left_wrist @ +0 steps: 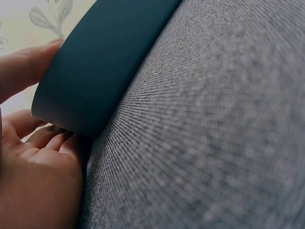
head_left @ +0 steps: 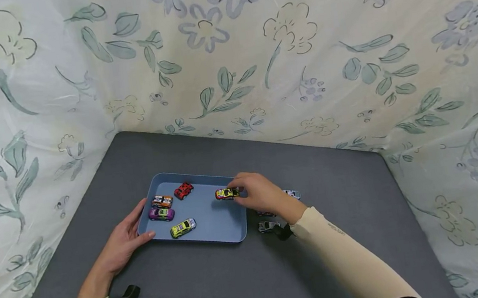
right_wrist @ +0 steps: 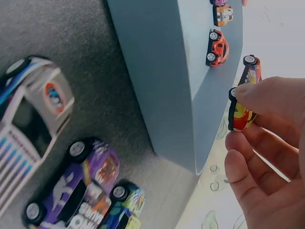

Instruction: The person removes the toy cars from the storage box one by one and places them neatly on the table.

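"Head view: where is the car [head_left: 225, 194] being held?"

"Over the tray [head_left: 208, 223], close to its right edge. It is held by the right hand [head_left: 259, 192] above the tray's floor, to judge by the shadow beneath."

"And the grip?"

"Narrow. In the right wrist view the car is pinched between thumb and fingers, with a wheel seen just beside the thumb."

"Is the tray held too?"

"Yes, by the left hand [head_left: 119, 240]. Its left edge is taken between thumb and fingers, the thumb being placed at the near-left corner. In the left wrist view fingers are seen at the tray's base."

"How should the car be handled?"

"As something light and stiff, by its look, and not easily broken. The glossy shell may be slippery, so it is best taken across both sides of the body; a wheel might be turned under the thumb."

"What else is carried?"

"The orange car [head_left: 162, 201] and purple car [head_left: 161, 214] are set by the tray's left edge, the red car [head_left: 183, 190] by the far edge, the lime car [head_left: 183, 228] by the near edge. More cars [head_left: 269, 226], partly hidden, are carried by the worktop [head_left: 211, 283] beyond the tray's right edge."
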`<state>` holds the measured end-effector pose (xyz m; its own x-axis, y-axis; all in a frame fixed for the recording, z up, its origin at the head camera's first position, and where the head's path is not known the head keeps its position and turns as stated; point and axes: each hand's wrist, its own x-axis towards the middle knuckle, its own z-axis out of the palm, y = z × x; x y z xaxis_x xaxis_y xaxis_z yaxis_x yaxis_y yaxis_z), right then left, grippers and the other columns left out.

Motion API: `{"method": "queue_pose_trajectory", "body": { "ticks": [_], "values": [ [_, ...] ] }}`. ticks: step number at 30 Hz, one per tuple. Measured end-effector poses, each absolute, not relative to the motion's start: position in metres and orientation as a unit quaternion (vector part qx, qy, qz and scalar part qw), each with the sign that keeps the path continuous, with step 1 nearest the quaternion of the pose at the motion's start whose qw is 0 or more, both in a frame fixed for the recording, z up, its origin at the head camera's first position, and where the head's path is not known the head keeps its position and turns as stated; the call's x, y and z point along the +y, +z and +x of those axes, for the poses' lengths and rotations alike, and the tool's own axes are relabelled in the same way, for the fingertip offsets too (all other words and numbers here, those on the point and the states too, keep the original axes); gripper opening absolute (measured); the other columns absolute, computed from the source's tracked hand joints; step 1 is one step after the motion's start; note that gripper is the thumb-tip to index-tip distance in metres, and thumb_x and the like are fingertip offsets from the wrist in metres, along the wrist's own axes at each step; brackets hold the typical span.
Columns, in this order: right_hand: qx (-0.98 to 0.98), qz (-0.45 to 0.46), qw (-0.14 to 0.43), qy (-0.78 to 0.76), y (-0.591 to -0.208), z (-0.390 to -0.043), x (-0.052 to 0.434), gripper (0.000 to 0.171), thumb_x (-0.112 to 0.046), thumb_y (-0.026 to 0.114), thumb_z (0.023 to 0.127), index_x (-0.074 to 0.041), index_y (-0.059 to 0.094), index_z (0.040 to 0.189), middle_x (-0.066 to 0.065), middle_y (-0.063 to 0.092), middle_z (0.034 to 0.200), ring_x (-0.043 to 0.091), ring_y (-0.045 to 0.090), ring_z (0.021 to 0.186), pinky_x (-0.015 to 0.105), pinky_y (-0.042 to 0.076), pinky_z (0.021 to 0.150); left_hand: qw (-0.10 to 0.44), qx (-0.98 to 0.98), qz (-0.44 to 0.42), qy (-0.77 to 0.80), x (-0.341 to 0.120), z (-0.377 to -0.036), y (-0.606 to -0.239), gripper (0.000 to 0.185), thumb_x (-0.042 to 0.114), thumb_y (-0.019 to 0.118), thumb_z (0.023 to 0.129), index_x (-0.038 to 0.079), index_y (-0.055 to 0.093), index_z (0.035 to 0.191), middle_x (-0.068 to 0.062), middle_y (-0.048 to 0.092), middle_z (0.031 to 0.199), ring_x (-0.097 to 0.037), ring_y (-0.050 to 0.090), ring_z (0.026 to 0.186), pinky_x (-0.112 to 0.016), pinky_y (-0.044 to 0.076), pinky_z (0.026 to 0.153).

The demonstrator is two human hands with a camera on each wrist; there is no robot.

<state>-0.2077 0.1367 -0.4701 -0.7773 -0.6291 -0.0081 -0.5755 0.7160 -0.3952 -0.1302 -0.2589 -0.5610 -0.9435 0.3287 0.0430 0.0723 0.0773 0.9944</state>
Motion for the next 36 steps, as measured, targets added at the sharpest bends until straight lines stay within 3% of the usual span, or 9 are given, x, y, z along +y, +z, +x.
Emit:
{"method": "queue_pose_trajectory", "body": {
  "ticks": [11, 36],
  "values": [
    [0.927, -0.311, 0.057, -0.202, -0.471, -0.200, 0.165, 0.031, -0.009, 0.081, 0.098, -0.007, 0.077, 0.129, 0.002, 0.072, 0.120, 0.018, 0.070, 0.096, 0.036, 0.059, 0.085, 0.098, 0.727, 0.136, 0.666, -0.260, -0.130, -0.559, 0.093, -0.004, 0.072, 0.102, 0.000, 0.012, 0.173, -0.033, 0.010, 0.175, -0.053, 0.013, 0.158, -0.009, 0.039, 0.107],
    [0.943, -0.262, 0.026, -0.202, -0.472, -0.176, 0.230, 0.033, -0.009, 0.083, 0.096, -0.008, 0.078, 0.129, 0.004, 0.073, 0.126, 0.020, 0.070, 0.100, 0.043, 0.059, 0.086, 0.100, 0.726, 0.135, 0.667, -0.257, -0.129, -0.563, 0.093, -0.004, 0.072, 0.102, 0.000, 0.012, 0.173, -0.032, 0.010, 0.175, -0.053, 0.013, 0.158, -0.011, 0.041, 0.107]
  ]
}}
